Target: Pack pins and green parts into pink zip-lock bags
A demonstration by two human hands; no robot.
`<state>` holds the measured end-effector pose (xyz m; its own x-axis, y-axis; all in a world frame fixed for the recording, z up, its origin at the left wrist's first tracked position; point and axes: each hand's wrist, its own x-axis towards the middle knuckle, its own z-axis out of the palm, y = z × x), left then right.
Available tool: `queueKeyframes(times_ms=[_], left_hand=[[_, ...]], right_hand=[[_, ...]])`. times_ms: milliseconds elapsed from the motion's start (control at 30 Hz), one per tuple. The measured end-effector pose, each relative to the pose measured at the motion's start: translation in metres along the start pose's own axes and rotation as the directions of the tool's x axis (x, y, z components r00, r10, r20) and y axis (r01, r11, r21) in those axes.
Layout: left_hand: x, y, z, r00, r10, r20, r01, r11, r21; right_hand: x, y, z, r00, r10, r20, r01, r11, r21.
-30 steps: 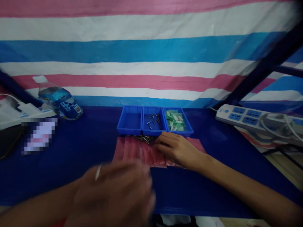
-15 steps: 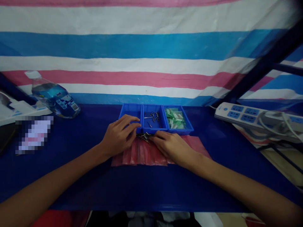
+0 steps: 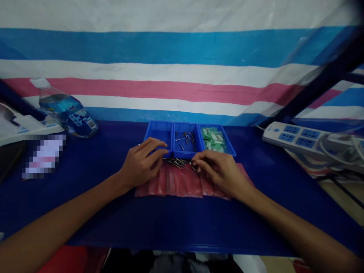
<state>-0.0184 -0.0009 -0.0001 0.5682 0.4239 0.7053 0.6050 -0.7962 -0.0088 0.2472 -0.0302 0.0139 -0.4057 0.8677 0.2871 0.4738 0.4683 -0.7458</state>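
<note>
Several small metal pieces (image 3: 178, 163) lie in a pile on a row of red plastic bags (image 3: 182, 184). My left hand (image 3: 145, 161) rests just left of the pile, fingers apart and curved, holding nothing. At the pile's right end, my right hand (image 3: 220, 170) has thumb and fingertips pinched near a small metal piece (image 3: 194, 167); what lies between them is too small to name. Behind them are three joined blue bins: the left bin (image 3: 160, 131) looks bare inside, the middle bin (image 3: 184, 153) holds metal pieces, the right one holds green packets (image 3: 213, 139).
A bottle with blue label (image 3: 68, 110) leans at the back left, near a white power strip (image 3: 34, 131) and a blurred-out item (image 3: 45, 156). Another power strip (image 3: 301, 137) with cables lies at the right. A striped sheet (image 3: 176, 72) hangs behind the blue table (image 3: 176, 223).
My right hand has moved right, from the middle of the pile to its right end, uncovering more metal pieces and bags. My left hand has barely moved. The view has tilted slightly.
</note>
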Motion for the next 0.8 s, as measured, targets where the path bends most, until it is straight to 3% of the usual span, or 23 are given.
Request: queueKeyframes(times_ms=[100, 167, 233, 333, 433, 500, 633, 800], left_hand=[[-0.001, 0.000, 0.000, 1.000, 0.000, -0.003, 0.000, 1.000, 0.000], [-0.001, 0.000, 0.000, 1.000, 0.004, 0.000, -0.004, 1.000, 0.002], [-0.001, 0.000, 0.000, 1.000, 0.005, 0.007, -0.005, 1.000, 0.003], [-0.002, 0.000, 0.000, 1.000, 0.008, 0.007, -0.008, 1.000, 0.001], [-0.002, -0.001, 0.001, 1.000, 0.012, 0.001, -0.012, 1.000, 0.005], [-0.003, -0.001, 0.002, 1.000, 0.011, 0.005, -0.011, 1.000, 0.004], [-0.003, -0.001, 0.002, 1.000, 0.009, 0.016, -0.009, 1.000, 0.005], [-0.004, -0.002, 0.003, 1.000, 0.019, 0.014, -0.019, 1.000, -0.005]], right_hand=[[0.001, -0.003, -0.002, 0.987, 0.161, 0.017, -0.158, 0.937, 0.311], [0.001, -0.005, -0.004, 0.978, 0.198, -0.063, -0.160, 0.909, 0.385], [0.000, -0.007, -0.005, 0.976, 0.177, -0.126, -0.129, 0.940, 0.316], [-0.002, -0.003, -0.005, 0.999, 0.016, -0.051, -0.016, 1.000, -0.009], [-0.005, 0.005, 0.000, 0.976, -0.157, 0.154, 0.205, 0.903, -0.377], [-0.006, 0.010, 0.005, 0.953, -0.174, 0.246, 0.280, 0.814, -0.508], [-0.007, 0.012, 0.010, 0.957, -0.153, 0.248, 0.270, 0.788, -0.554], [-0.005, 0.003, 0.003, 0.989, -0.134, 0.069, 0.150, 0.918, -0.367]])
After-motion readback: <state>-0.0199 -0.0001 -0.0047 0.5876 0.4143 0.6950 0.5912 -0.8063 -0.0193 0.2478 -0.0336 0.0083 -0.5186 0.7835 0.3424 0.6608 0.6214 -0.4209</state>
